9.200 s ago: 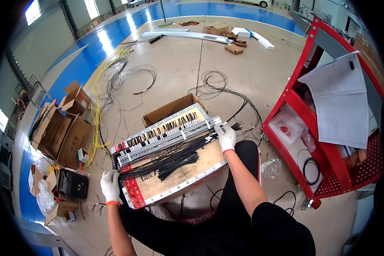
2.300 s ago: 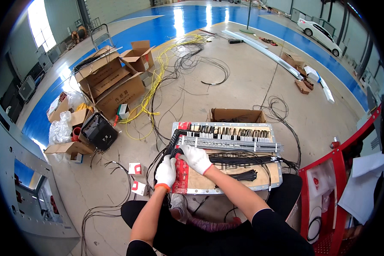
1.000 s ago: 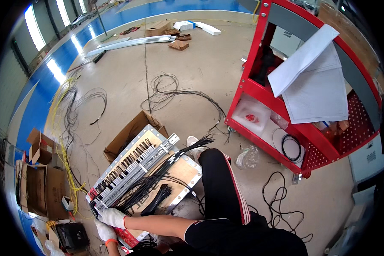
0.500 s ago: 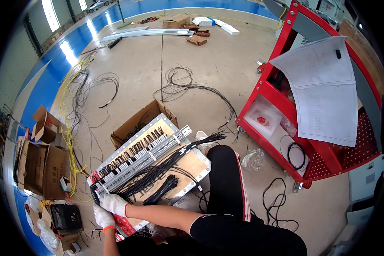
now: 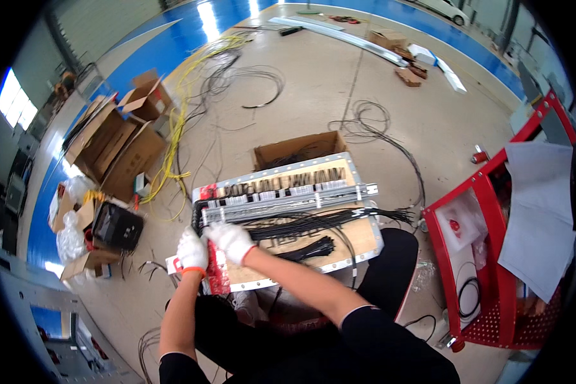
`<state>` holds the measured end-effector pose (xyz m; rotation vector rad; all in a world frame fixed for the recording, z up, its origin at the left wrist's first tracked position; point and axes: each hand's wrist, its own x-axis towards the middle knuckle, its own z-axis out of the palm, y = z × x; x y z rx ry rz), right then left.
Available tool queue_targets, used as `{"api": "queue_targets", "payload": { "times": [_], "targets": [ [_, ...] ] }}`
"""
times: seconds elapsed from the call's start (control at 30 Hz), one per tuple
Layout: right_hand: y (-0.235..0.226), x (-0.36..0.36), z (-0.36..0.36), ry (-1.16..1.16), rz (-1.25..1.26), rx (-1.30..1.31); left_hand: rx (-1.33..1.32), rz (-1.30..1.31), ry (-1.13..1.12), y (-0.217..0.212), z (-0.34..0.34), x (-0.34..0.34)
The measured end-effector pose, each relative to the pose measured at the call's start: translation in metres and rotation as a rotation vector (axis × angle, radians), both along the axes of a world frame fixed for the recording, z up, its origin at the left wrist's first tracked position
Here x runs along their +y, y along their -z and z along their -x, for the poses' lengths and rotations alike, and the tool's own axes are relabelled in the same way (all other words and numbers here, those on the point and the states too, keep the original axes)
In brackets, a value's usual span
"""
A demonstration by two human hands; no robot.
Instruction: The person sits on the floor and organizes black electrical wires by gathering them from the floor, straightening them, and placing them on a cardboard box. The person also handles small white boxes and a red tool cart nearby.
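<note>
Basically both gloved hands sit together at the panel's left end. Left hand [image 5: 192, 251] is curled w/ fingers closed at the board edge, touching the red strip [image 5: 216, 276]; can't tell what it grips, if anything. Right hand [image 5: 230, 240], just beside it, fingers bent onto the black wire bundle [image 5: 313, 223], which runs off to the right across the wiring panel [image 5: 358, 240]. Beyond the hands: open cardboard box [image 5: 297, 148]. Far right of right hand: red cart [image 5: 493, 256]. Left of left hand: black case [image 5: 116, 225].
</note>
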<state>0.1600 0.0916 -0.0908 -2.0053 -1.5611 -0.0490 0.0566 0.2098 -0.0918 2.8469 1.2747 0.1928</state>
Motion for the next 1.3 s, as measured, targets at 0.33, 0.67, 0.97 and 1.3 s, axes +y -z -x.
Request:
{"api": "queue_targets", "payload": {
  "times": [0.33, 0.67, 0.97, 1.3],
  "targets": [
    [-0.095, -0.246, -0.14, 0.075, -0.024, 0.111, -0.147, 0.517, -0.078, -0.039, -0.02, -0.021],
    [0.173, -0.59, -0.247, 1.276, 0.122, 0.36, 0.075, -0.244, 0.187, -0.009, -0.046, -0.056],
    [0.25, -0.536, -0.184, 0.97, 0.056, 0.893, 0.21, -0.142, 0.12, -0.002, -0.062, -0.062],
    [-0.154, -0.286, -0.176, 0.348, -0.036, -0.203, 0.042, 0.011, 0.381, -0.023, -0.024, -0.051]
  ]
}}
